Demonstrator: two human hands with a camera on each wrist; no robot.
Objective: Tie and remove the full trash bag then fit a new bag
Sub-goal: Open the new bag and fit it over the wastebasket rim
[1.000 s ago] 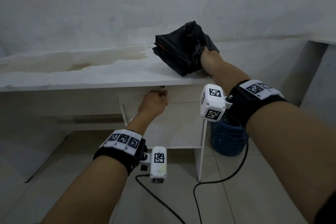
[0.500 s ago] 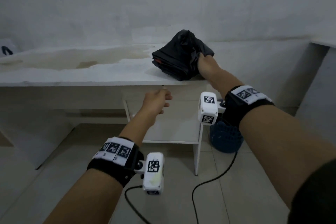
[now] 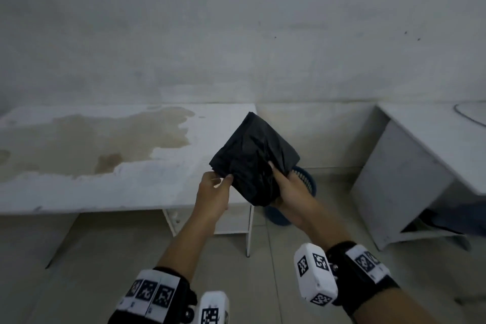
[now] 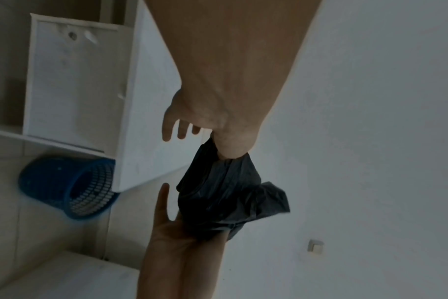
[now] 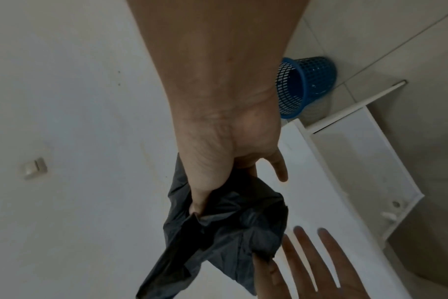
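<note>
A folded black trash bag [image 3: 252, 158] hangs in the air above the right end of the white desk [image 3: 131, 187], held between both hands. My left hand [image 3: 223, 179] pinches its lower left corner with the thumb on top; in the left wrist view the other fingers [image 4: 166, 129] stick out straight beside the bag [image 4: 225, 198]. My right hand [image 3: 273, 173] grips the bag from below and the right, with its thumb pressed into the folds [image 5: 218, 228]. A blue mesh bin [image 3: 306, 179] stands on the floor behind the bag, partly hidden, with no liner [image 5: 304, 85].
The desk top carries a large brown stain [image 3: 105, 139]. Beneath its right end is a white cabinet with an open shelf [image 3: 234, 221]. A second white desk [image 3: 410, 166] stands to the right, with tiled floor [image 3: 302, 239] between them. A wall switch [image 4: 315, 245] shows on the wall.
My right hand has lifted the folded bag off the desk and drawn it toward me. My left hand rose from the cabinet front and took the bag's corner.
</note>
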